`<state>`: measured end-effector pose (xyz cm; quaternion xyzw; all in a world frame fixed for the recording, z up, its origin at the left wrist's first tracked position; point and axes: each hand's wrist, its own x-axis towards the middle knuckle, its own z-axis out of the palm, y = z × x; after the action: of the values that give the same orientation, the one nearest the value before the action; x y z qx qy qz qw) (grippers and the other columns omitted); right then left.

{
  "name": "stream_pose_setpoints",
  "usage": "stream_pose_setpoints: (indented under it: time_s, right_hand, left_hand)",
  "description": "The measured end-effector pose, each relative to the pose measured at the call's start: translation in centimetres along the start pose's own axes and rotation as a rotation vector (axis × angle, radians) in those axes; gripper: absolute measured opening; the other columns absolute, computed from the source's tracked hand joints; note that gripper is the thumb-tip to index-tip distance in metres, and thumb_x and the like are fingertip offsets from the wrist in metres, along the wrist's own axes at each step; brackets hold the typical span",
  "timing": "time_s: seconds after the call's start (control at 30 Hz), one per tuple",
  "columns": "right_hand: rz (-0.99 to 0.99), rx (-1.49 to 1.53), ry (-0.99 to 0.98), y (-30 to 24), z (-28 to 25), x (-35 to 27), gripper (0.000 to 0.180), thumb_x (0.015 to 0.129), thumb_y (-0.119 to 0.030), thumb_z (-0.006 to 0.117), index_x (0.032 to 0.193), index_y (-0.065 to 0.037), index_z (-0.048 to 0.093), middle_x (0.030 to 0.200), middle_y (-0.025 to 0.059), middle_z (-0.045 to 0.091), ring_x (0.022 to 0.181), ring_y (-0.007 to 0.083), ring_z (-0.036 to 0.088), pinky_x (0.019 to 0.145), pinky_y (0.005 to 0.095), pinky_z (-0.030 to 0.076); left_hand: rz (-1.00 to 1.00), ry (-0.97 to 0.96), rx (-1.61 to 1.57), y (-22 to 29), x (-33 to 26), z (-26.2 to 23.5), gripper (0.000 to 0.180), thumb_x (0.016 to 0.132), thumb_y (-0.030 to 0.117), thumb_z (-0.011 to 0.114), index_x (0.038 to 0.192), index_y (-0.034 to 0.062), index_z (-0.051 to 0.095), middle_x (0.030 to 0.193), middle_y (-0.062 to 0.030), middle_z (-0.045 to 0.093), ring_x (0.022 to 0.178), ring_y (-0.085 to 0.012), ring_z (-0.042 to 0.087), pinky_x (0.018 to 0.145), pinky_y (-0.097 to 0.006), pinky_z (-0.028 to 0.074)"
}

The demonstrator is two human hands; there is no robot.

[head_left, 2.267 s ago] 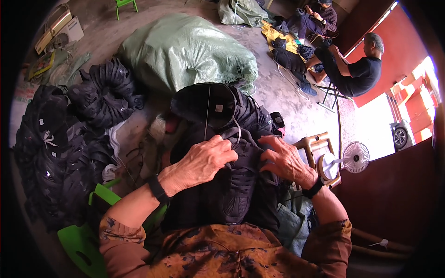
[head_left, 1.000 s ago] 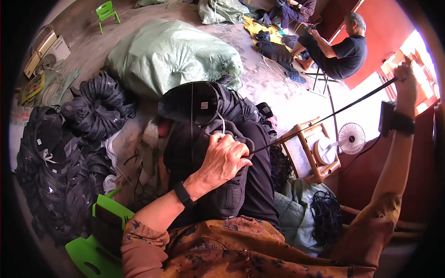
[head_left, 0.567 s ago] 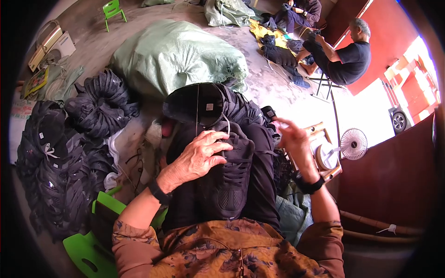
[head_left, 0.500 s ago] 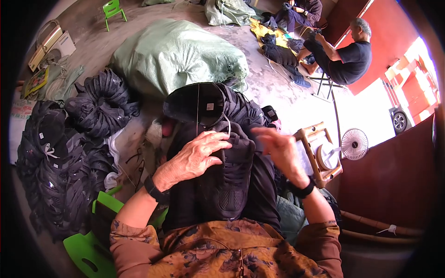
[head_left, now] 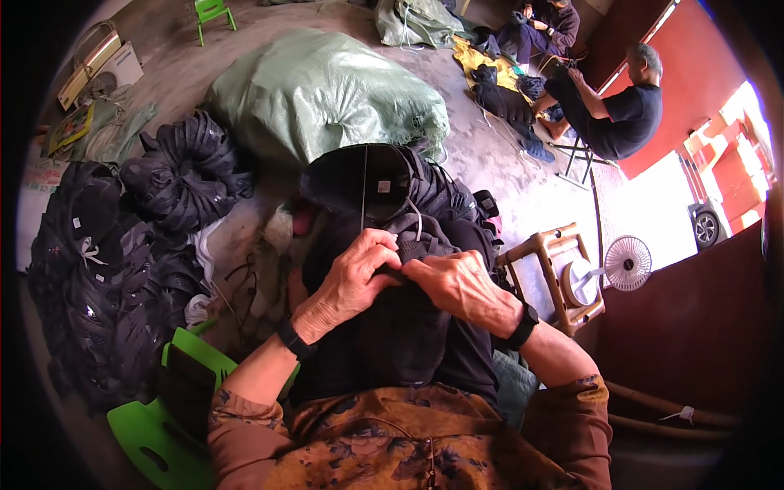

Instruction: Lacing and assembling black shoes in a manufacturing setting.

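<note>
A black mesh shoe upper [head_left: 400, 343] lies across my lap between my hands. My left hand [head_left: 355, 273] pinches its far edge, thumb and index finger pressed together, with a small white bit showing at the fingertips. My right hand [head_left: 461, 286] grips the same edge just to the right, fingers curled in. The two hands nearly touch. Right beyond them, a bundle of nested black shoe uppers [head_left: 343, 180] rests at my knees, a small pale label inside the front one. A white cord [head_left: 415, 214] and a thin thread hang down from it.
Heaped black shoe uppers [head_left: 106, 278] lie at left, beside a green plastic chair [head_left: 147, 433]. A large pale green sack [head_left: 318, 98] stands ahead. At right are a bamboo stool [head_left: 535, 257] and a small white fan [head_left: 627, 263]. Two people sit working at the far right.
My right hand has come in from the right and closed on the upper's edge beside my left hand. The upper's far end is now folded under my fingers. The view has shifted slightly.
</note>
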<state>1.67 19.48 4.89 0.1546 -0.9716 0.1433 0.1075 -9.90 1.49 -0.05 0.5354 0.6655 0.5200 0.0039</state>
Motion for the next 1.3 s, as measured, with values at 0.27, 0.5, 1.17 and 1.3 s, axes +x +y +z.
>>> stream_pose_setpoints:
  time_s: [0.27, 0.5, 1.17, 1.3]
  right_hand:
    - [0.423, 0.247, 1.031, 15.4, -18.8, -10.3, 0.031, 0.091, -0.01, 0.047, 0.113, 0.0, 0.066, 0.096, 0.0053, 0.065, 0.059, 0.0039, 0.047, 0.054, 0.0196, 0.037]
    - [0.781, 0.161, 1.181, 11.2, -27.3, -12.2, 0.028, 0.101, -0.029, 0.055, 0.111, -0.005, 0.063, 0.07, -0.0064, 0.046, 0.054, -0.0004, 0.033, 0.049, 0.0148, 0.022]
    - [0.703, 0.825, 0.861, 7.8, -18.6, -7.9, 0.02, 0.101, -0.019, 0.056, 0.115, -0.006, 0.059, 0.058, -0.0046, 0.044, 0.048, 0.0013, 0.034, 0.045, 0.0173, 0.026]
    - [0.659, 0.437, 0.838, 8.6, -18.7, -6.8, 0.022, 0.098, -0.023, 0.061, 0.108, -0.004, 0.065, 0.063, -0.0005, 0.055, 0.051, 0.0036, 0.045, 0.048, 0.0188, 0.033]
  left_hand:
    - [0.027, -0.076, 0.055, 1.6, 0.3, -0.4, 0.047, 0.071, -0.01, 0.072, 0.114, 0.0054, 0.06, 0.119, -0.0128, 0.053, 0.115, -0.0344, 0.057, 0.092, -0.04, 0.054]
    - [0.043, -0.118, 0.054, 1.7, 0.8, -0.1, 0.052, 0.074, -0.012, 0.069, 0.122, 0.0038, 0.058, 0.125, -0.0155, 0.052, 0.118, -0.0385, 0.056, 0.091, -0.041, 0.056]
    - [0.455, -0.071, 0.502, 1.8, 0.8, 0.5, 0.014, 0.077, 0.002, 0.062, 0.09, 0.0036, 0.057, 0.105, -0.0079, 0.059, 0.084, -0.0189, 0.062, 0.063, -0.027, 0.056]
    - [0.326, 0.109, 0.529, 1.3, -0.7, 1.7, 0.015, 0.079, -0.001, 0.064, 0.091, 0.0023, 0.055, 0.104, -0.0097, 0.058, 0.083, -0.0203, 0.064, 0.066, -0.028, 0.056]
